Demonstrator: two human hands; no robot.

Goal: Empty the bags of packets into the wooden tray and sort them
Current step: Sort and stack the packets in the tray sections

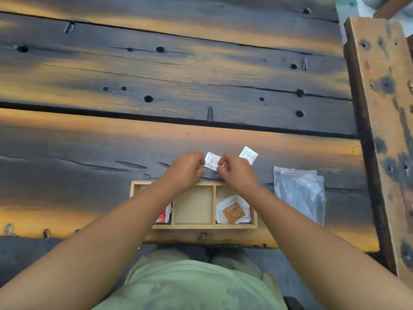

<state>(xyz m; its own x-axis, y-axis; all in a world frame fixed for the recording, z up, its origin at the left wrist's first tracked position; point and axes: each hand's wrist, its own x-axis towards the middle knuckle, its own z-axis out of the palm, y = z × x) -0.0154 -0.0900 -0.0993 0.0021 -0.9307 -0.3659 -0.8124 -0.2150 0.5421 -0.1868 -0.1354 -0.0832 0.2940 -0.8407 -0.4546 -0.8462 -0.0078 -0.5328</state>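
A wooden tray (192, 226) with three compartments sits near the table's front edge. Its right compartment holds white packets with an orange-printed one (233, 212) on top. The left compartment shows a red and white packet (164, 214), mostly hidden by my left forearm. The middle compartment holds nothing. Just beyond the tray, my left hand (186, 170) and my right hand (237, 172) both pinch one small white packet (211, 161), held between their fingertips. Another white packet (248, 155) lies on the table to the right of my right hand.
Clear plastic bags (300, 192) lie flat to the right of the tray. The table is dark weathered planks (178, 74) with gaps and holes. A wooden beam (380, 108) runs along the right edge.
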